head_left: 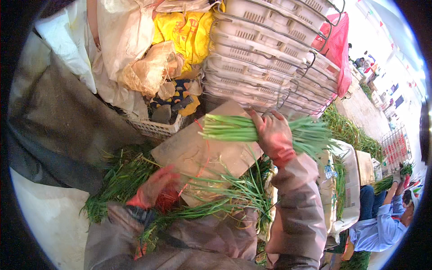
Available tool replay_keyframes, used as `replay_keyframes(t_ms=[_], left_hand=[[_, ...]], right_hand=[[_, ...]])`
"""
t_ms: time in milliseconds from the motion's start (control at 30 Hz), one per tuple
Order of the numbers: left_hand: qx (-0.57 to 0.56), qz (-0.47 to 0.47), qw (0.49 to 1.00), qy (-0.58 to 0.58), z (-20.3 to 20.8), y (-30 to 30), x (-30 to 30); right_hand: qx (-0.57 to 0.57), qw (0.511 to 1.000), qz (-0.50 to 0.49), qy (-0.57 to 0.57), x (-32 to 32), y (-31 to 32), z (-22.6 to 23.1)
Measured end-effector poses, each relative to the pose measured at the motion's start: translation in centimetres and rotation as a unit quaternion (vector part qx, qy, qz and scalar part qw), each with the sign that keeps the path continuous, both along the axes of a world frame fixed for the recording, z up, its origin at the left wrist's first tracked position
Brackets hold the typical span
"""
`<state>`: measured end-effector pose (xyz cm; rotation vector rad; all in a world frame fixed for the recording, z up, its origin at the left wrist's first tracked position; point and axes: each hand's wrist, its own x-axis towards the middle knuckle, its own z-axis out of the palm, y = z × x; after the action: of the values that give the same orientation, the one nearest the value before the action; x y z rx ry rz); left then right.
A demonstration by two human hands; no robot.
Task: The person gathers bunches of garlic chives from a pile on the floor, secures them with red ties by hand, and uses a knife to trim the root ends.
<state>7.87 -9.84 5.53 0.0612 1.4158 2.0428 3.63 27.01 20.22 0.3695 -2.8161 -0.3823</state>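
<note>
My right hand point(273, 135), in a red glove or cuff, grips a bunch of green chives point(231, 128) above a flat brown board point(180, 148). The pale cut ends point left and the leaves fan out to the right, blurred. Below and to the left, my left hand point(155, 186) is smeared by motion over the near left side of the board; its fingers cannot be made out. A thin red string point(206, 157) runs across the board close to it. Loose chives point(229, 193) lie over the board's near edge and against my brown apron.
Stacked white crates point(261, 54) with metal handles rise behind the board. A crate of scraps point(166, 123) and yellow bags point(191, 38) stand at the back left. More chives point(121, 175) lie to the left. On the far right a person in blue point(378, 229) handles greens.
</note>
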Motion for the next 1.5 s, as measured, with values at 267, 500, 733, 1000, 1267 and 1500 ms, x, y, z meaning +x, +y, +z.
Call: replay_keyframes(t_ms=[267, 500, 733, 1000, 1267, 1500], left_hand=[[-0.101, 0.025, 0.985, -0.14, -4.5, -3.8, 8.6], [-0.109, -0.048, 0.981, -0.154, -5.8, -2.6, 9.0], [-0.155, -0.043, 0.985, -0.069, -5.0, 0.4, 7.0], [-0.193, -0.033, 0.981, -0.013, -4.3, 0.0, 6.4], [-0.192, -0.04, 0.98, 0.028, -3.0, 1.2, 7.3], [-0.218, -0.045, 0.974, 0.043, -1.7, 1.7, 9.5]], right_hand=[[0.029, 0.996, -0.025, -0.08, -6.1, -3.8, -18.1], [-0.13, 0.96, -0.083, -0.232, -5.1, -5.9, -19.2], [-0.422, 0.898, -0.029, -0.119, 4.4, 3.1, -14.9], [-0.488, 0.823, -0.221, -0.19, 22.6, 4.1, -12.0], [-0.454, 0.816, -0.151, -0.323, 18.8, -5.3, -16.2], [-0.194, 0.905, -0.17, -0.338, 17.4, -10.2, -19.5]])
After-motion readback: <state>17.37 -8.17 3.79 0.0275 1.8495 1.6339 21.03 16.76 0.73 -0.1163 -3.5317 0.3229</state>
